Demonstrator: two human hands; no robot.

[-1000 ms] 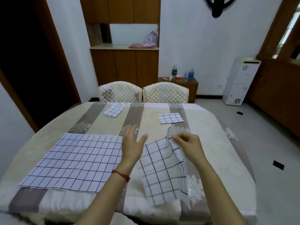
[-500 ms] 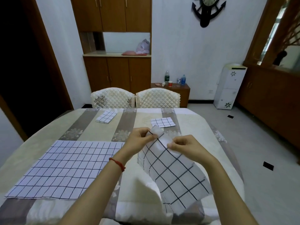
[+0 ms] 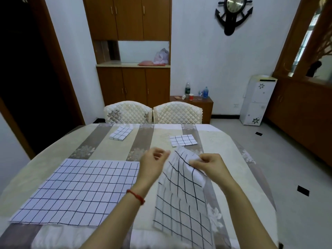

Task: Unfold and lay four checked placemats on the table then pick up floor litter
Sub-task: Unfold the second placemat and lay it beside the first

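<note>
Pinching a half-unfolded placemat, right hand lifts it.

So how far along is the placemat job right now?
One placemat lies unfolded and flat at the near left. A second placemat is in hand, half open: the right hand pinches it, the left hand is off it. Two folded placemats wait at the far side. Dark floor bits remain.
</note>
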